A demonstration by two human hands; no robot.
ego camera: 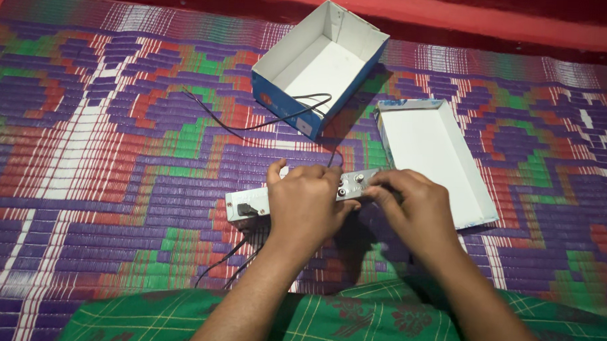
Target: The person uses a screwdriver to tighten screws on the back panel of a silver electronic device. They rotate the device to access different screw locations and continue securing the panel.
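Left hand point(305, 197) clamped on grey panel point(258, 204), right hand point(410, 208) pinching knob point(360, 178) w/ fingertips; could snag black wire point(265, 124) if tugged.

A small silver-grey metal box point(252, 204), long and flat-fronted, is lying lengthwise just above the woven mat point(102, 150). Its front is facing up, showing a dark rocker switch at the left end and round sockets and knobs toward the right. Thin black wires point(251, 125) are trailing from it.
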